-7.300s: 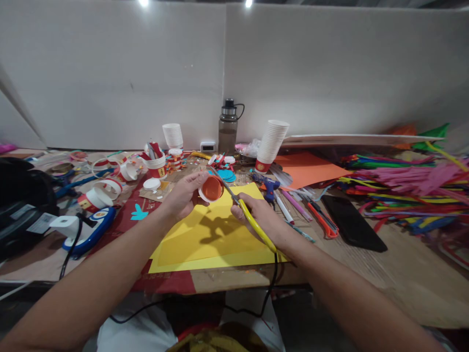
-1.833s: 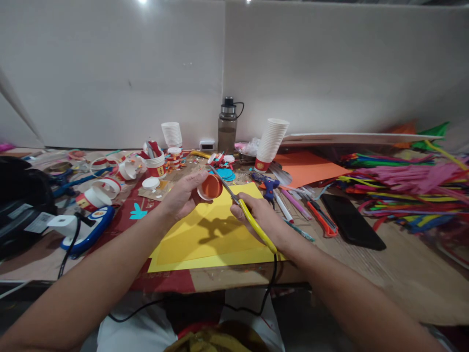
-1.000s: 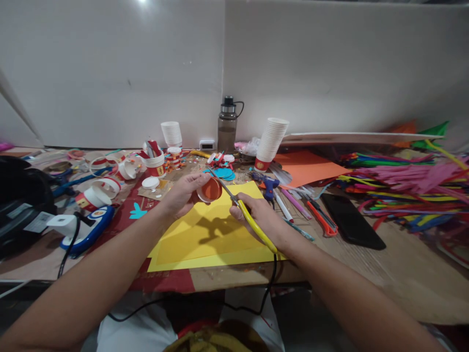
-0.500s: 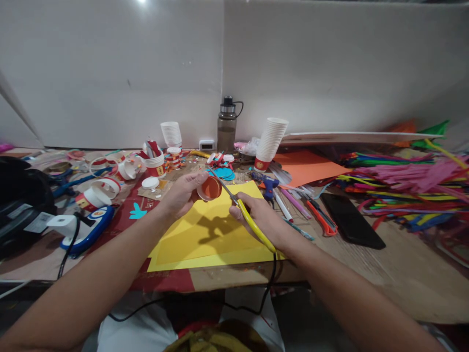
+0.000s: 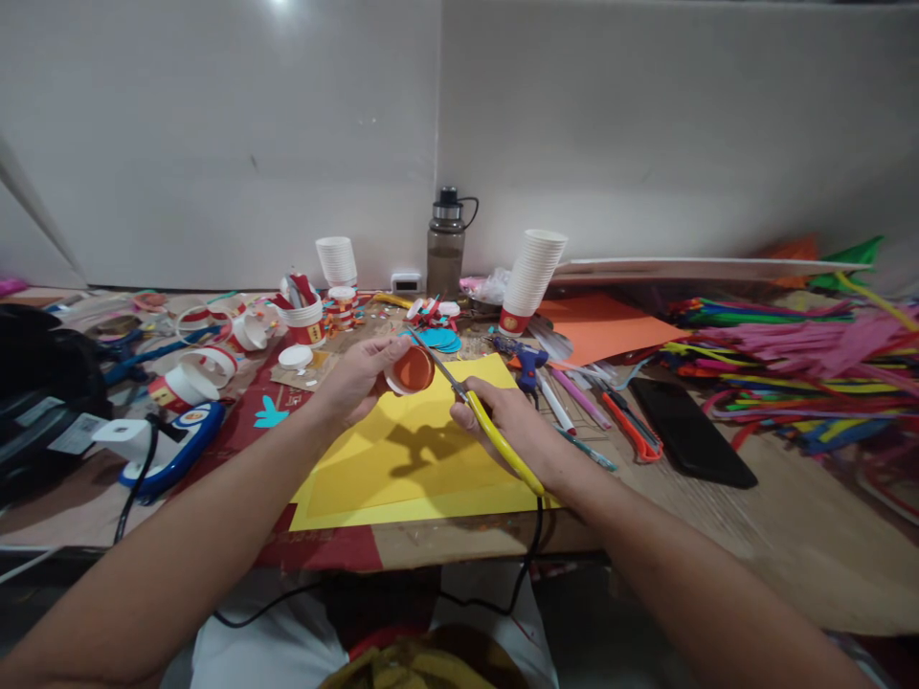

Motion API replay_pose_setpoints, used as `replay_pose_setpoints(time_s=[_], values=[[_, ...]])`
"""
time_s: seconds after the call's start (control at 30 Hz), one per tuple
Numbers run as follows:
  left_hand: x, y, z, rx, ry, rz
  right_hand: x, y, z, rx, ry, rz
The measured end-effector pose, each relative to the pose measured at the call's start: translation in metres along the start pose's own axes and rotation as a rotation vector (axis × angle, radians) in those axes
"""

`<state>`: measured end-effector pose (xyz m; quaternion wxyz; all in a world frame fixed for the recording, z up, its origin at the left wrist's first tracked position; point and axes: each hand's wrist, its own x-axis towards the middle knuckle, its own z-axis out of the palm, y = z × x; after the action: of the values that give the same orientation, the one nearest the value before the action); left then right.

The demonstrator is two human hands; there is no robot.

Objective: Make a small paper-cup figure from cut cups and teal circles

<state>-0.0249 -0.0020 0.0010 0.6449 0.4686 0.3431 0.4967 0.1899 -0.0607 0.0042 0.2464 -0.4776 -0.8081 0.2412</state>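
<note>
My left hand (image 5: 363,381) pinches a small round cup piece (image 5: 412,370) with an orange-brown face and a pale rim. My right hand (image 5: 503,421) is closed round the yellow handles of the scissors (image 5: 495,435). The blades point up and left, along the right edge of the cup piece; whether they touch it I cannot tell. Beneath both hands lie yellow paper sheets (image 5: 431,488), with the hands' shadow on them. Blue paper discs (image 5: 440,340) lie just behind the cup piece.
Behind stand a bottle (image 5: 445,251) and a tall cup stack (image 5: 532,279). To the right lie a glue gun (image 5: 529,362), pens, a red cutter (image 5: 636,435), a phone (image 5: 689,433) and pipe cleaners (image 5: 818,354). Cut cups (image 5: 188,381) and a blue-white device (image 5: 172,455) are left.
The cup piece has turned very slightly in my left hand, showing a bit more pale rim at its lower edge. Both hands keep nearly the same place.
</note>
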Motion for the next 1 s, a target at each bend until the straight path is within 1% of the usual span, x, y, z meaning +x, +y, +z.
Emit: replay_pose_setpoints(time_s=[0.2, 0.4, 0.7, 0.87, 1.0], values=[[0.0009, -0.0007, -0.0011, 0.016, 0.004, 0.027, -0.001, -0.0031, -0.0011, -0.012, -0.001, 0.004], [-0.0003, -0.0008, 0.001, 0.096, -0.015, 0.033, -0.0008, -0.0053, -0.0029, 0.005, -0.035, -0.003], [-0.0022, 0.0024, 0.0025, 0.158, 0.003, 0.061, -0.0004, -0.0038, -0.0023, -0.006, -0.036, -0.012], [-0.0022, 0.0031, 0.0026, 0.199, 0.01, 0.089, -0.0009, -0.0057, -0.0036, -0.005, -0.045, 0.011], [-0.0015, 0.0037, 0.0016, 0.233, 0.018, 0.095, -0.0008, -0.0027, -0.0014, -0.006, -0.042, 0.009]])
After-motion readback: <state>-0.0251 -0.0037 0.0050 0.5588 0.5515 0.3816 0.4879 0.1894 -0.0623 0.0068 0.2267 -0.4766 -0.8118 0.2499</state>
